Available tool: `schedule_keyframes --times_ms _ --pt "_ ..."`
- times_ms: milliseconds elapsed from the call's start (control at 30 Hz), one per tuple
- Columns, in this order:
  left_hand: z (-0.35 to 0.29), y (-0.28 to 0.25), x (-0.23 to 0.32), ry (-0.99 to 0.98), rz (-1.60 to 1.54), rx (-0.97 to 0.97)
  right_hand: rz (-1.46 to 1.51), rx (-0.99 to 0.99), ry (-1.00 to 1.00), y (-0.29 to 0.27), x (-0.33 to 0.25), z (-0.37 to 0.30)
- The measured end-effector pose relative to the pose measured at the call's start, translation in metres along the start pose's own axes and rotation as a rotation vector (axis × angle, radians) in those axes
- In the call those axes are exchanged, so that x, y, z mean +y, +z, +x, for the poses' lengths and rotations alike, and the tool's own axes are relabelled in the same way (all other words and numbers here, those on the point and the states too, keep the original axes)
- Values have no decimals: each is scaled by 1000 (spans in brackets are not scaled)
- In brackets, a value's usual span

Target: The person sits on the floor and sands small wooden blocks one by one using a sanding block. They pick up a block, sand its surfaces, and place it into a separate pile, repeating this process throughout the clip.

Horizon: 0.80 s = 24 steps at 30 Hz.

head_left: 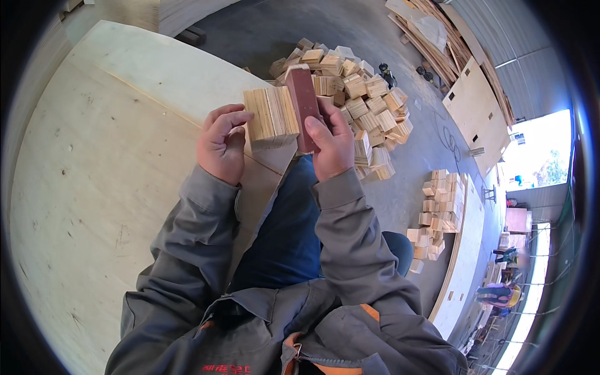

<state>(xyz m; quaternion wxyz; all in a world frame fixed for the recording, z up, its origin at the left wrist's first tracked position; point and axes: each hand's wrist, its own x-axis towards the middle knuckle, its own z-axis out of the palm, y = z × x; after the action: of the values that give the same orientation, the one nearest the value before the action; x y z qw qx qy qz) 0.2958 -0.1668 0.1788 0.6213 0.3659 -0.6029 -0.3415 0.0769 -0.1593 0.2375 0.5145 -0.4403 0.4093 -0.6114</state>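
My left hand [222, 144] pinches a layered plywood block [269, 117] by its left side, just over the edge of a pale plywood sheet. Against or very close to the block's right face stands a reddish-brown sanding block [302, 107], upright and slightly tilted. My right hand [332, 142] grips it from the right, the thumb on its near face and the fingers partly hidden behind. Whether the two blocks touch along the whole face I cannot tell.
The large plywood sheet [94, 169] spreads out on my left. A heap of plywood blocks [375, 103] lies on the floor ahead, and a stacked pile [444, 203] stands to the right beside a long board [462, 256]. Far right, a person [498, 295] is visible.
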Motion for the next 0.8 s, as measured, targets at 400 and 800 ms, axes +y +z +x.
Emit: schedule_keyframes --times_ms 400,800 --pt "2 5 15 -250 -98 -112 17 85 52 -19 7 -11" --pt "7 19 -18 -215 140 -165 -29 96 58 -10 -1 -15"
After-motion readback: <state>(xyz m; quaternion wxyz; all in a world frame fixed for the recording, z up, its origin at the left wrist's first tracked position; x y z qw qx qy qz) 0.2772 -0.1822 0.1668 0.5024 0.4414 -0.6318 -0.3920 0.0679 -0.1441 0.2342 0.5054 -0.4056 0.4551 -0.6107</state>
